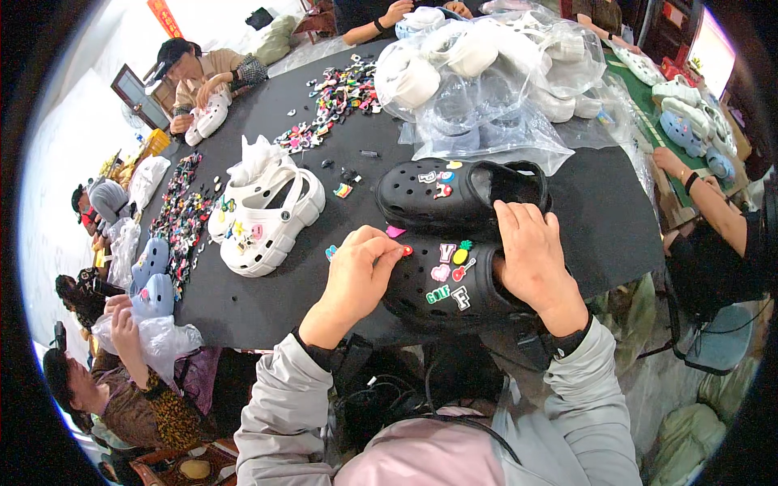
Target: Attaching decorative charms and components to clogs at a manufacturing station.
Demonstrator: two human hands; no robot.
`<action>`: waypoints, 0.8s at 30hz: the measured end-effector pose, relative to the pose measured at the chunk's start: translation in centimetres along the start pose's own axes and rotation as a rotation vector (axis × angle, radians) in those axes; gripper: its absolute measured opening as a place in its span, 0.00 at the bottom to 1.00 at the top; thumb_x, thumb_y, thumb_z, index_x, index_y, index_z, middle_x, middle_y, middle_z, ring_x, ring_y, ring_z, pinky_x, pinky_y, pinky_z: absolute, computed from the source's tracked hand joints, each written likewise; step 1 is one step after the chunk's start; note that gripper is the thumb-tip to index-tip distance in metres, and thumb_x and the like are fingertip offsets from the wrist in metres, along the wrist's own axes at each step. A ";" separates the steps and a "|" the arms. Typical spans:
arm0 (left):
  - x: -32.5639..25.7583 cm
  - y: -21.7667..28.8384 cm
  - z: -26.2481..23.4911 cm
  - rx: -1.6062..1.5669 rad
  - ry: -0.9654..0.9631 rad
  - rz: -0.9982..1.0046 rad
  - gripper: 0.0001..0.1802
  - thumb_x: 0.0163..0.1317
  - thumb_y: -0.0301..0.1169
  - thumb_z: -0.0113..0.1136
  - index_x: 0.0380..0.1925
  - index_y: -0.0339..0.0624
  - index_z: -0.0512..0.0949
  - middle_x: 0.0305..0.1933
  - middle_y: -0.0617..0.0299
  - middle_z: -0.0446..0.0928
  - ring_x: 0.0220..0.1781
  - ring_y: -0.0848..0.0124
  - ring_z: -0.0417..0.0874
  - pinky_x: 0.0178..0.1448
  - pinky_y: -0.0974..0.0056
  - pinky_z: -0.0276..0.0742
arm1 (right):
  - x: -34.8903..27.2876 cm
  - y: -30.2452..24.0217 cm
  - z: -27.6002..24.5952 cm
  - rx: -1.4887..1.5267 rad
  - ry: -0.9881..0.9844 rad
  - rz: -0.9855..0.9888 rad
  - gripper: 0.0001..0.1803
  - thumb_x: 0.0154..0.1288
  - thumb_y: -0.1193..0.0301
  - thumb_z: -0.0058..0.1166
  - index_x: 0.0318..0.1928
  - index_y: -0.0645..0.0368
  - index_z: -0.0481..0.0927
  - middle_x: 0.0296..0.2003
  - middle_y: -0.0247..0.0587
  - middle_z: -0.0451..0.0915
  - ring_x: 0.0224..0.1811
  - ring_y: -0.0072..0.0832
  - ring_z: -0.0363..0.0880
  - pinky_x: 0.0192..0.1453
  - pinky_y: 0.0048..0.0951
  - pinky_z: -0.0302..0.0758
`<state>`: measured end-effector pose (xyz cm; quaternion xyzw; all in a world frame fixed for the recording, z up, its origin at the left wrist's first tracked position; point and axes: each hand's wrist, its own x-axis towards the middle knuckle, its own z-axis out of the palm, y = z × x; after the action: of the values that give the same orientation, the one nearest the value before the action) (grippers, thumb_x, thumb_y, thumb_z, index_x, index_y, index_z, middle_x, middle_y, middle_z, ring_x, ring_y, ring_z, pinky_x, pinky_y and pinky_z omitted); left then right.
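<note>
Brightly and evenly lit, washed out to white along the left wall (89, 61); fairly sharp around the fingers (519, 217). Streaked with glare on the plastic bag (486, 144), glowing at the panel (716, 55) upper right. Bowed toward the rim, ringed in black, violet-fringed.

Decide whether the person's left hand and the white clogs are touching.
Apart. The head view shows a strip of black tabletop between the left hand and the white clogs.
</note>
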<state>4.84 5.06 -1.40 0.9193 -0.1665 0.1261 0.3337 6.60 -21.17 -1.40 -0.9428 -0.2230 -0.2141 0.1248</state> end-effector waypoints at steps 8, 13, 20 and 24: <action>-0.7 2.2 -2.0 0.387 -0.122 0.299 0.15 0.52 0.25 0.63 0.41 0.48 0.84 0.43 0.65 0.77 0.46 0.64 0.76 0.46 0.58 0.68 | 0.0 -0.1 -0.3 -0.010 -0.043 0.016 0.28 0.50 0.76 0.53 0.56 0.67 0.73 0.44 0.44 0.77 0.49 0.39 0.73 0.49 0.43 0.66; -0.3 2.8 -2.2 0.540 -0.220 0.333 0.21 0.48 0.24 0.60 0.45 0.50 0.82 0.44 0.68 0.74 0.49 0.67 0.73 0.49 0.57 0.63 | 0.0 -0.2 -0.5 -0.053 -0.047 -0.002 0.28 0.51 0.76 0.53 0.57 0.67 0.73 0.44 0.44 0.77 0.49 0.38 0.73 0.50 0.42 0.66; 0.1 3.0 -1.6 0.548 -0.369 0.261 0.20 0.49 0.25 0.59 0.46 0.49 0.82 0.42 0.66 0.72 0.48 0.65 0.72 0.48 0.55 0.62 | 0.2 -0.7 -1.0 -0.054 -0.095 -0.001 0.28 0.51 0.76 0.53 0.57 0.68 0.73 0.47 0.45 0.77 0.51 0.39 0.73 0.52 0.43 0.66; -0.4 2.2 -1.3 0.495 -0.379 0.223 0.22 0.49 0.24 0.59 0.48 0.49 0.81 0.42 0.66 0.72 0.48 0.65 0.72 0.47 0.55 0.62 | 0.3 -0.7 -1.2 -0.009 -0.137 0.002 0.33 0.46 0.73 0.58 0.57 0.69 0.72 0.48 0.46 0.76 0.51 0.40 0.72 0.52 0.45 0.66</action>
<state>3.41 4.36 0.66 0.9556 -0.2896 0.0252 0.0474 6.08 -20.81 -0.15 -0.9560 -0.2290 -0.1499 0.1053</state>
